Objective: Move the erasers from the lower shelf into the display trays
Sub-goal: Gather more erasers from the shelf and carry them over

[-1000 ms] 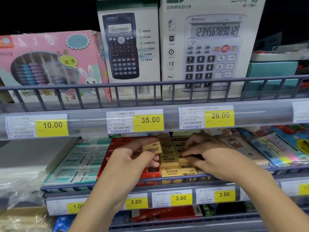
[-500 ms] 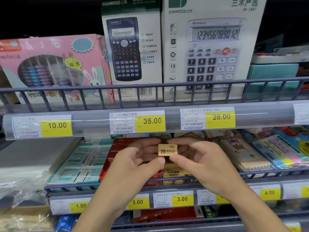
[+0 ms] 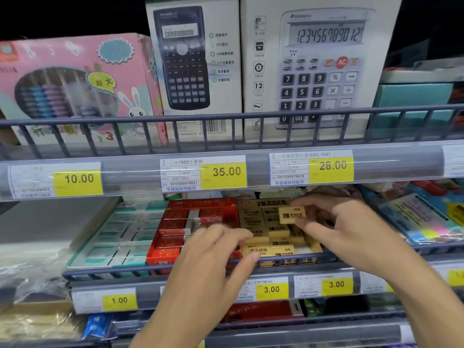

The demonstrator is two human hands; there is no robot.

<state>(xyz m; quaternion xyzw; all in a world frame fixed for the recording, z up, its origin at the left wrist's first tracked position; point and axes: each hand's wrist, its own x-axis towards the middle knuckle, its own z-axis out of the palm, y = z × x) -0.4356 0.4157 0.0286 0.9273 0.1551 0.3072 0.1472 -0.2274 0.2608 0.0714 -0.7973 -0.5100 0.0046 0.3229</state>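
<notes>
A tan 2B eraser (image 3: pixel 292 215) is pinched between the thumb and fingers of my right hand (image 3: pixel 346 227), just above the tan display tray (image 3: pixel 288 262) that holds several like erasers. My left hand (image 3: pixel 213 257) hovers over the tray's front left corner with loosely curled fingers and holds nothing. A red display tray (image 3: pixel 160 257) with red eraser packs stands directly left of the tan one.
A teal tray (image 3: pixel 88 259) of white erasers sits left of the red tray. A grey wire rail (image 3: pixel 113 272) fronts the shelf, with price tags below. Calculator boxes (image 3: pixel 324 66) and a pink box (image 3: pixel 75 86) fill the shelf above. Coloured packs (image 3: pixel 421 222) lie at the right.
Both hands held the eraser together half a second ago. Now my left hand has let go and dropped toward the tray front, while my right hand carried the eraser right, over the tan tray.
</notes>
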